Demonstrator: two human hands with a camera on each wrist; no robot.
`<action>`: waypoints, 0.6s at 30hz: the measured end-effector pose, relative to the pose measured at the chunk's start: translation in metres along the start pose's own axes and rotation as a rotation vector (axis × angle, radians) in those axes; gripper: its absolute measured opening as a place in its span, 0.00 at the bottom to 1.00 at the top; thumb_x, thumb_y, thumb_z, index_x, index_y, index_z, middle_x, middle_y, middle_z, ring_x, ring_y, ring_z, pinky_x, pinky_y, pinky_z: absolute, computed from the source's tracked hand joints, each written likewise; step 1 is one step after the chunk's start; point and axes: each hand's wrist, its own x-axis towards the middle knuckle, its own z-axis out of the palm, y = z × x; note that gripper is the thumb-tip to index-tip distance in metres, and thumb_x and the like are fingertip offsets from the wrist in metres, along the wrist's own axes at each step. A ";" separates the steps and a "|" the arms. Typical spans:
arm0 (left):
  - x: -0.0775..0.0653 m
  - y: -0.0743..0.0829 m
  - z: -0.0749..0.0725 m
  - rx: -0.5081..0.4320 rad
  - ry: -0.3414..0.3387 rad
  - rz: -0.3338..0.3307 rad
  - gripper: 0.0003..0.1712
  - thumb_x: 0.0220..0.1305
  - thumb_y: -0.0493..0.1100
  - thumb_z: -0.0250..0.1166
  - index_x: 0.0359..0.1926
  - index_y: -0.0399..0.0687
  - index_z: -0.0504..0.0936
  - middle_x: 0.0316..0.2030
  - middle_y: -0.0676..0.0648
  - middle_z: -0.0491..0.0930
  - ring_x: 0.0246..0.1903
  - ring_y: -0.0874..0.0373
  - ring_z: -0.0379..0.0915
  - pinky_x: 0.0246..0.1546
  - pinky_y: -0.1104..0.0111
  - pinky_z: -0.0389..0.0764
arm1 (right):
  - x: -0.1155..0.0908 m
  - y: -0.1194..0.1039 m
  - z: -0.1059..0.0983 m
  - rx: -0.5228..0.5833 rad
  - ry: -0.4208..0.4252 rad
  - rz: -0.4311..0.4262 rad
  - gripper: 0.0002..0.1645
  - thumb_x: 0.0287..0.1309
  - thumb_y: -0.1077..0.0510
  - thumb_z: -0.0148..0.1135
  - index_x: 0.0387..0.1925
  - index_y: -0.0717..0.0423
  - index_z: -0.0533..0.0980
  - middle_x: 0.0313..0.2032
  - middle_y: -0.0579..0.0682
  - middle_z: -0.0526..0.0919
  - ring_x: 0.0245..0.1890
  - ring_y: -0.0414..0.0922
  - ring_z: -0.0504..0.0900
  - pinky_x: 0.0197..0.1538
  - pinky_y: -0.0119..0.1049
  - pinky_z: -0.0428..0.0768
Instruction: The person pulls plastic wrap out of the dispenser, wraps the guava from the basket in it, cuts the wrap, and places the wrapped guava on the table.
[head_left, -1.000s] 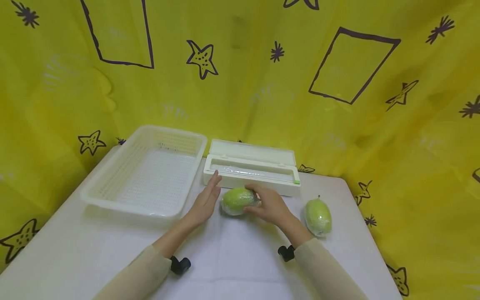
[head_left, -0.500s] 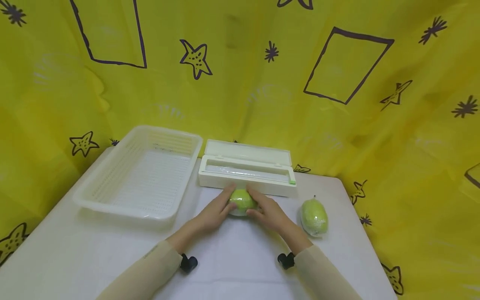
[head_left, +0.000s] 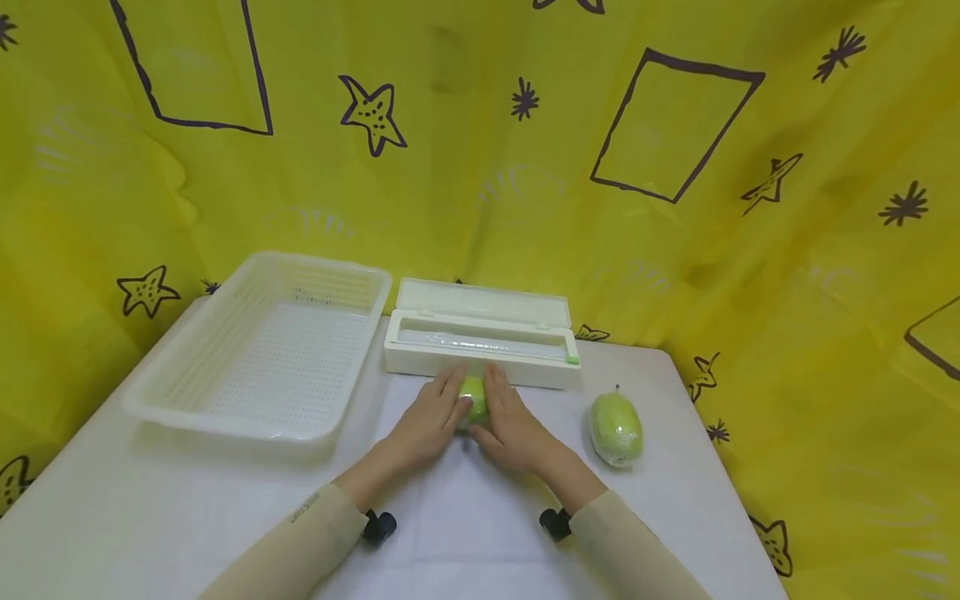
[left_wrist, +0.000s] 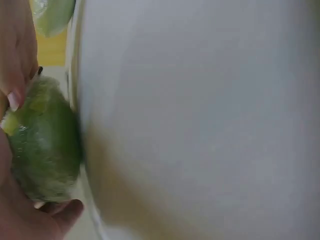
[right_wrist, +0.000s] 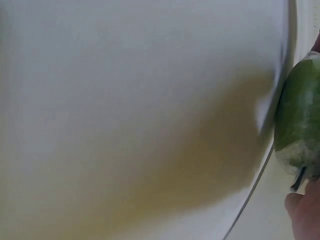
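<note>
A green oval fruit (head_left: pixel 473 402), melon-like and wrapped in clear film, lies on the white table in front of the cling film box (head_left: pixel 408 360). My left hand (head_left: pixel 422 423) holds its left end, the thumb lying over its near side. From the other side my right hand (head_left: pixel 516 427) cups the right end. Between the hands only a strip of the fruit shows in the head view. A dark stem sticks out at one end of the fruit (right_wrist: pixel 301 112) in the right wrist view. The left wrist view shows the shiny film on the fruit (left_wrist: pixel 46 145), with fingers at both ends.
A second wrapped green fruit (head_left: pixel 616 428) sits to the right, stem pointing away. At the left stands a white plastic basket (head_left: pixel 138 407). The box lid (head_left: pixel 483 303) is raised, with a film roll (head_left: pixel 480 342) inside. A yellow curtain (head_left: pixel 465 167) hangs behind the table.
My left hand, straight and apart from the fruit a second ago, has come in against its left end. Both hands now cover more of the fruit. The head view has shifted slightly.
</note>
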 end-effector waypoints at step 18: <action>0.009 0.007 -0.004 -0.135 -0.043 -0.028 0.34 0.81 0.56 0.36 0.75 0.38 0.57 0.65 0.31 0.66 0.64 0.34 0.65 0.65 0.44 0.68 | 0.005 -0.005 0.002 -0.109 -0.036 0.055 0.51 0.74 0.38 0.43 0.77 0.68 0.36 0.77 0.65 0.32 0.78 0.60 0.32 0.74 0.63 0.47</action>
